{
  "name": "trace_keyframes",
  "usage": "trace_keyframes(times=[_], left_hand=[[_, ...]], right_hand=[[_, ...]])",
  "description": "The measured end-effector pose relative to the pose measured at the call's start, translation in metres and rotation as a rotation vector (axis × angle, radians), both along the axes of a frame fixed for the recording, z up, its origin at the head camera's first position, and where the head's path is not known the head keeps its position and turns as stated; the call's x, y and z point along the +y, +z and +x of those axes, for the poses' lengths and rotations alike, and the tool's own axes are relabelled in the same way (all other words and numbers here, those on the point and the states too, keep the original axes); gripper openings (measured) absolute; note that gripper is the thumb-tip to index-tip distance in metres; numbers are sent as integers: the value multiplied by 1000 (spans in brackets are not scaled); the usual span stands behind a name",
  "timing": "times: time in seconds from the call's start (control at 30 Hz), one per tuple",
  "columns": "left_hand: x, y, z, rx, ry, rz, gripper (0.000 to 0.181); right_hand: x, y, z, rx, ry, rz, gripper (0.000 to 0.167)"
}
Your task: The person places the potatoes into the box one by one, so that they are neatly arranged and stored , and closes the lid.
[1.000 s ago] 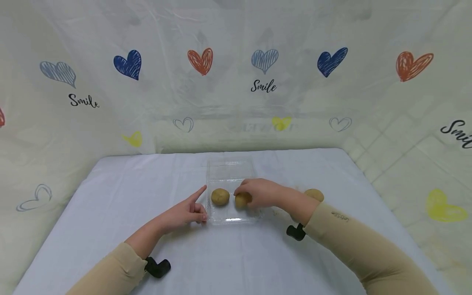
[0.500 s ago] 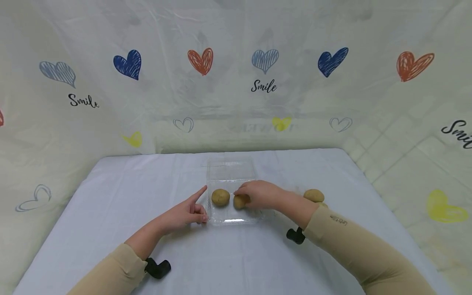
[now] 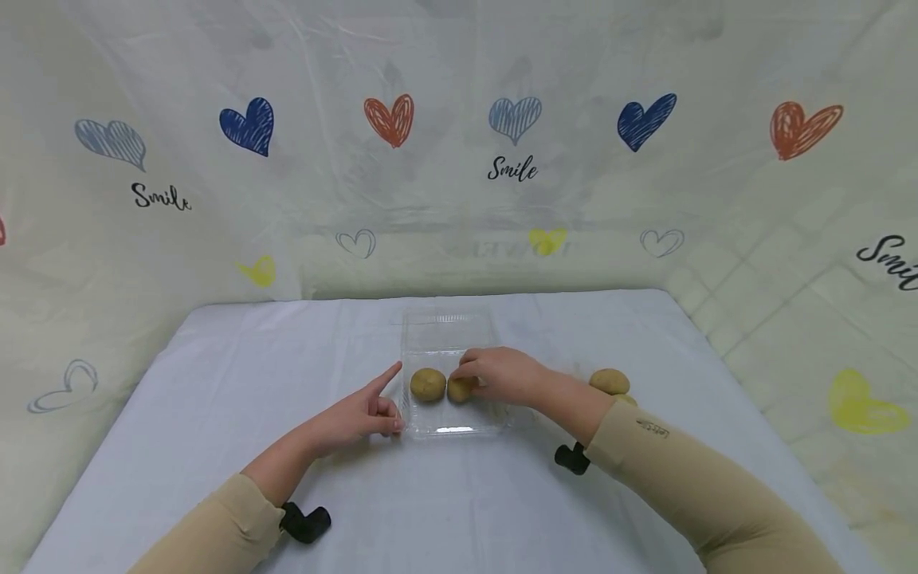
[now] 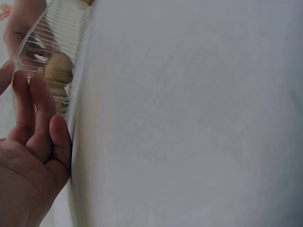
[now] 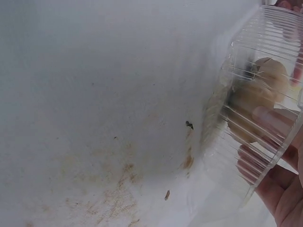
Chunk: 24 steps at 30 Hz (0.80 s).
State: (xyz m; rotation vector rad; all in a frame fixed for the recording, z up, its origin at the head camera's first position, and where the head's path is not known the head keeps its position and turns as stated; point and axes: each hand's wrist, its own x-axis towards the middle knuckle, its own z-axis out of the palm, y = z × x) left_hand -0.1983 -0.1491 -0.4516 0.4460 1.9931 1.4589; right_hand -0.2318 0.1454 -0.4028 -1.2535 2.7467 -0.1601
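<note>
A clear plastic clamshell container (image 3: pixel 448 419) lies with its lid (image 3: pixel 449 327) folded back. Inside, one potato (image 3: pixel 428 385) sits at the left, and a second potato (image 3: pixel 459 390) is right beside it. My right hand (image 3: pixel 508 375) reaches in over the right side and holds that second potato in its fingers. My left hand (image 3: pixel 355 416) rests against the container's left wall, index finger stretched along it. In the left wrist view the fingertips touch the ribbed wall (image 4: pixel 61 28). Through the plastic in the right wrist view, both potatoes (image 5: pixel 251 106) show.
More potatoes (image 3: pixel 610 381) lie on the white cloth (image 3: pixel 459 502) to the right, partly behind the right forearm. Brown dirt marks (image 5: pixel 118 201) and small crumbs are on the cloth right of the container. A backdrop printed with hearts (image 3: pixel 390 119) stands behind the table.
My right hand has shifted the second potato left, closing the gap to the first. The left hand stays in place. A further potato by the right sleeve has come into sight.
</note>
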Motion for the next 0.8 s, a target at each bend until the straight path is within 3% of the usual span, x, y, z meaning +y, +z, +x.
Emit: trace_keyframes(times=[0.8], left_hand=[[0, 0, 0, 6, 2, -21, 96]], right_hand=[[-2, 0, -3, -3, -10, -13, 33]])
